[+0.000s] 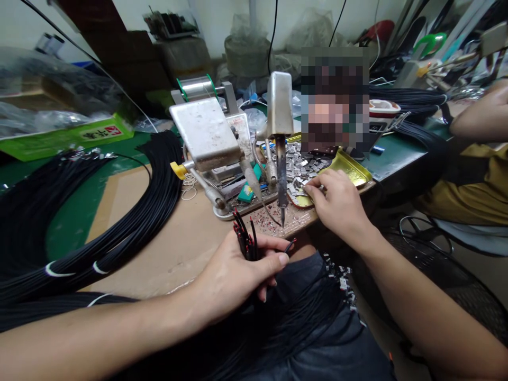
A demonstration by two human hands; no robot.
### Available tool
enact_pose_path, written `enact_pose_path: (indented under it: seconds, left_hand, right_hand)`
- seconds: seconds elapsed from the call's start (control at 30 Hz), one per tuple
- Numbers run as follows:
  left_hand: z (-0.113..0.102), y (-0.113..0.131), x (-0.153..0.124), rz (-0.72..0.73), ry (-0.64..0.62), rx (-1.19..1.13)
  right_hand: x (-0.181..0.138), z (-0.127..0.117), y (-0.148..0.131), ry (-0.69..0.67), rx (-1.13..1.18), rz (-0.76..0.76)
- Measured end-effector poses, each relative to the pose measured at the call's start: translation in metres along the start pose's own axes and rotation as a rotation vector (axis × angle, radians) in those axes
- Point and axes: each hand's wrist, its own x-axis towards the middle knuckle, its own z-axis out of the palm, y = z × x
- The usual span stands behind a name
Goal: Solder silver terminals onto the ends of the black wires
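Note:
My left hand (242, 272) is closed round a bundle of thin black cables (246, 243) with bared red wire ends. One cable end sticks out to the right between thumb and forefinger. My right hand (337, 203) reaches to the near edge of a gold-coloured tray (359, 172), thumb and fingertips pinched on a small metal connector, partly hidden by the fingers. Many more metal connectors (296, 164) lie heaped in the tray. Between my hands a soldering iron (282, 185) points straight down, its tip above the table edge.
A metal solder-feeding stand (204, 127) carries a solder spool (197, 87). Coiled black cables (159, 196) lie at left. Cables with connectors attached (344, 283) rest on my lap. A floor fan (444, 286) is at lower right. Another person's arm (482, 114) shows at far right.

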Motion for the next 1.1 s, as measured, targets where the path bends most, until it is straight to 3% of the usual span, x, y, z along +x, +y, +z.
enact_pose_path:
  seconds: [0.07,0.17,0.27,0.4,0.47,0.63,1.1]
  left_hand:
    - [-0.001,0.001,0.000,0.010,0.023,-0.034]
    - [-0.004,0.004,0.001,0.022,0.063,-0.081]
    - [-0.005,0.006,0.002,0.016,0.120,-0.123]
    - [-0.004,0.006,0.004,0.018,0.177,-0.137]
    - [-0.004,0.006,0.004,0.029,0.172,-0.135]
    - [-0.004,0.006,0.006,0.034,0.162,-0.134]
    - [-0.006,0.005,0.005,0.060,0.179,-0.148]
  right_hand:
    - [-0.004,-0.004,-0.006,0.084,0.081,0.031]
    - [-0.017,-0.015,-0.026,0.169,0.414,0.166]
    - [-0.030,-0.026,-0.048,-0.032,0.806,0.364]
    - [-0.038,-0.027,-0.062,-0.318,1.086,0.540]
    - [-0.040,-0.024,-0.063,-0.349,1.150,0.570]
    - [-0.045,-0.016,-0.064,-0.272,1.255,0.605]
    - [-0.047,-0.013,-0.066,-0.222,1.269,0.603]
